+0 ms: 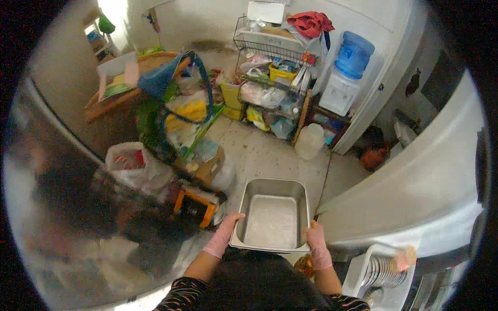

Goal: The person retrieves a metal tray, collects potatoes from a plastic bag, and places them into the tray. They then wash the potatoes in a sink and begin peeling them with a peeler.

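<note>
A rectangular stainless steel pan (272, 219) is held level in front of my body, with nothing inside it. My left hand (227, 231), in a pink glove, grips the pan's left rim with the thumb on top. On the opposite side my right hand (317, 241), also in a pink glove, is closed on the right rim near the front corner. The undersides of the pan and most of my fingertips are hidden.
A wire shelf rack (272, 89) and a water dispenser (344, 83) stand ahead. At left are a lined bin (132, 177) and an orange-framed stool (210, 215). A dish tub (352, 278) with stacked plates (383, 272) sits at lower right. The tiled floor (256, 155) lies ahead.
</note>
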A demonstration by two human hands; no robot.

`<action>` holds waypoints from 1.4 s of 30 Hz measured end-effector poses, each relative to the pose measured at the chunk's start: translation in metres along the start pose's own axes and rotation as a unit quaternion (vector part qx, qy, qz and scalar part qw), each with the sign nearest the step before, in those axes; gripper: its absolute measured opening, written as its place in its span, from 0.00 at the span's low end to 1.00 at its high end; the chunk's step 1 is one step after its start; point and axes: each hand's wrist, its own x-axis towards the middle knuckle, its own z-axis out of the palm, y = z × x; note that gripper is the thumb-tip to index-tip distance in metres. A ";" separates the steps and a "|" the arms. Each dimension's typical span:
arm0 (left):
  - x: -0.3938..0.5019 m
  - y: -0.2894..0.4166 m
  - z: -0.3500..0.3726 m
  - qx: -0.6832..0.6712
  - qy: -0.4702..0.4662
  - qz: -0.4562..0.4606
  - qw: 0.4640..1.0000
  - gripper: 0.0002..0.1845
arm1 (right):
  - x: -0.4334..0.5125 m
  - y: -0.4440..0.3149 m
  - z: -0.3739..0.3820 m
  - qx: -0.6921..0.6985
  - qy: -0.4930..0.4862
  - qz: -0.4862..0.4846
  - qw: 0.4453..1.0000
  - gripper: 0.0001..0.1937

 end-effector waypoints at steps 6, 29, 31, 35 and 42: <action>0.135 0.151 0.048 0.245 -0.081 0.054 0.965 0.20 | 0.143 -0.062 -0.001 0.019 0.091 -0.048 0.994 0.17; 0.478 0.527 0.000 -0.115 0.169 0.135 0.970 0.19 | 0.787 -0.398 0.246 -0.158 -0.272 -0.115 0.942 0.21; 0.500 0.564 -0.018 0.050 0.319 0.195 0.926 0.15 | 0.825 -0.399 0.267 -0.173 -0.275 -0.093 0.941 0.22; 0.544 0.621 -0.076 -0.135 0.334 0.109 0.927 0.11 | 0.896 -0.398 0.337 -0.128 -0.307 -0.069 0.940 0.21; 0.565 0.689 -0.135 -0.077 0.573 0.147 0.803 0.13 | 0.958 -0.416 0.421 -0.200 -0.477 -0.048 0.854 0.26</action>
